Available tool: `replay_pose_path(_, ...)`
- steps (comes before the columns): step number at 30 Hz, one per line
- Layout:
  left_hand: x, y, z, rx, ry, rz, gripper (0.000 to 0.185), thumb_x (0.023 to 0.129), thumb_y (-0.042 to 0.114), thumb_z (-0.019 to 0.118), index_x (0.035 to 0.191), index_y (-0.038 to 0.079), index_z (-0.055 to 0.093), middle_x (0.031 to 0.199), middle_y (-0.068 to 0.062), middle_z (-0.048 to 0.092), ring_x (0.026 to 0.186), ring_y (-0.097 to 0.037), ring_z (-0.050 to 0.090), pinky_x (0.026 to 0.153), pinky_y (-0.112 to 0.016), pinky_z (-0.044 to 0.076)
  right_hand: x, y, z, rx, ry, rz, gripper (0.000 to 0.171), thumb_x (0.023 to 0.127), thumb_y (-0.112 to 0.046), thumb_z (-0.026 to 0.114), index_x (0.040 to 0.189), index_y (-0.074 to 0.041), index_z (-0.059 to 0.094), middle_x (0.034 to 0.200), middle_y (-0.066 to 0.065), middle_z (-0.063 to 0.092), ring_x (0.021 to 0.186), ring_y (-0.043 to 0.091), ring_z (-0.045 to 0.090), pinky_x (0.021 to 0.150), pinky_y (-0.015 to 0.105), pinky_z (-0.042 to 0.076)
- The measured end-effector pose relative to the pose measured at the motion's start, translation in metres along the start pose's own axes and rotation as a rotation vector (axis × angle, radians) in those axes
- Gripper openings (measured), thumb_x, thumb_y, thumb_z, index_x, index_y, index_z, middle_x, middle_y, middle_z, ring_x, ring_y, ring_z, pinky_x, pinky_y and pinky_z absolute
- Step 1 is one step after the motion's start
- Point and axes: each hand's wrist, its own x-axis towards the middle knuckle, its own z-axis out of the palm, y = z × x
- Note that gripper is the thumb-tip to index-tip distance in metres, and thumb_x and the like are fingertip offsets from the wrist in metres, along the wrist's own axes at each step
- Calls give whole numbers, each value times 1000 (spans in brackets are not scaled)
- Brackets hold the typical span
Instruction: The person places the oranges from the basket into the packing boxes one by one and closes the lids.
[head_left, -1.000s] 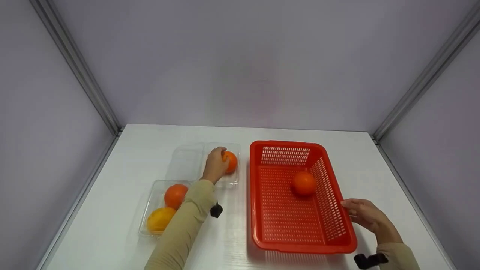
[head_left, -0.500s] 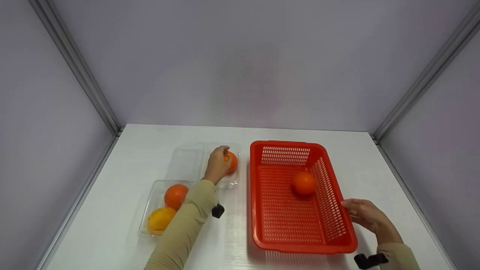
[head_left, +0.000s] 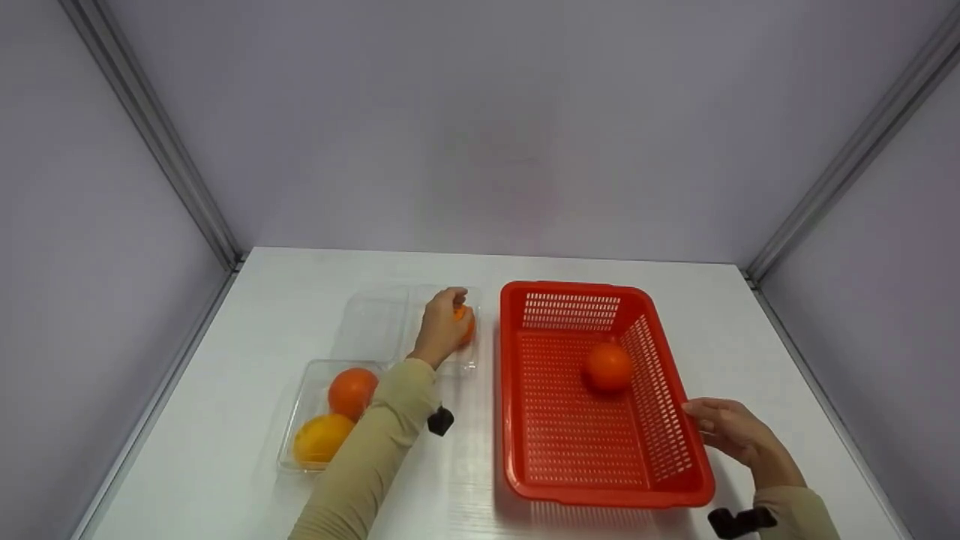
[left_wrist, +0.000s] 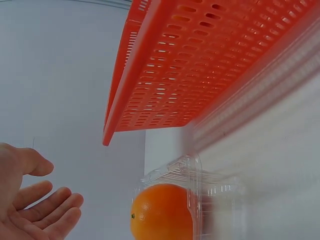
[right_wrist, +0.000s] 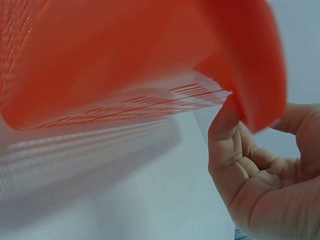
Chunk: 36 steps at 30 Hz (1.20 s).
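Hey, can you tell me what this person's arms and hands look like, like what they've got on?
The left sleeve and right sleeve are both long, plain and khaki-beige, with creases along the left forearm. A small black piece shows by the left wrist, and another by the right. The left hand and right hand are bare, with no gloves.
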Motion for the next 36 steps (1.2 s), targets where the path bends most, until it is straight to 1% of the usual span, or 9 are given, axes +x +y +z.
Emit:
replay_pose_path(4, 0, 2, 1, 7, -3, 0, 31, 88, 0, 59, 118, -8, 59, 112, -26, 65, 106, -36, 63, 97, -45, 52, 0, 0, 0, 19, -6, 2, 24, 99, -24, 51, 113, -9, 63, 98, -9, 72, 92, 6, 69, 85, 26, 58)
replay_pose_path(10, 1, 4, 3, 4, -13, 24, 31, 89, 4, 57, 118, -8, 59, 112, -26, 64, 106, -36, 62, 97, -46, 52, 0, 1, -1, -2, 4, 1, 28, 99, -25, 52, 116, -7, 62, 96, -10, 71, 90, 5, 67, 85, 25, 58)
replay_pose_path(13, 1, 4, 5, -21, -8, 43, 31, 89, 4, 56, 117, -8, 59, 111, -26, 64, 104, -37, 62, 95, -45, 53, 1, 1, -1, -10, 2, 1, 30, 99, -25, 51, 119, -5, 61, 96, -10, 71, 90, 5, 67, 85, 25, 58)
replay_pose_path(14, 2, -2, 8, -23, 1, 67, 30, 89, 6, 57, 116, -7, 60, 110, -25, 64, 102, -34, 63, 93, -42, 54, 1, 2, -1, -15, -2, -1, 31, 100, -25, 51, 120, -4, 61, 97, -10, 71, 91, 5, 67, 85, 26, 58)
replay_pose_path(20, 2, 2, 9, -21, 11, 106, 28, 90, 7, 57, 115, -6, 60, 107, -24, 65, 99, -32, 64, 90, -39, 55, 2, 1, -1, -25, 2, -2, 34, 100, -26, 51, 122, -2, 60, 100, -10, 72, 94, 7, 69, 85, 26, 58)
replay_pose_path(21, 1, 10, 6, -19, 4, 88, 29, 89, 4, 57, 115, -8, 60, 108, -26, 65, 101, -35, 64, 92, -43, 54, 2, 1, -1, -26, 5, 1, 34, 100, -27, 51, 122, -2, 60, 99, -10, 72, 94, 7, 69, 85, 26, 58)
replay_pose_path(22, 0, 11, 6, -14, 1, 83, 29, 89, 3, 57, 115, -8, 60, 108, -26, 65, 101, -36, 64, 92, -44, 54, 2, 1, -1, -26, 6, 2, 34, 100, -27, 51, 122, -2, 60, 99, -10, 72, 94, 7, 69, 85, 26, 58)
replay_pose_path(28, -1, 18, 6, 4, -3, 69, 30, 89, 3, 60, 117, -8, 60, 109, -25, 66, 102, -35, 64, 93, -43, 54, 2, 0, -1, -21, 4, 7, 34, 100, -26, 50, 121, -2, 60, 99, -10, 72, 93, 7, 69, 84, 25, 58)
replay_pose_path(36, -3, 28, 12, 57, -17, 44, 31, 91, 9, 60, 119, -3, 61, 114, -19, 67, 105, -30, 65, 93, -40, 55, 1, 0, 1, -16, 22, 17, 38, 99, -27, 52, 124, 0, 58, 99, -10, 71, 93, 6, 69, 85, 26, 58)
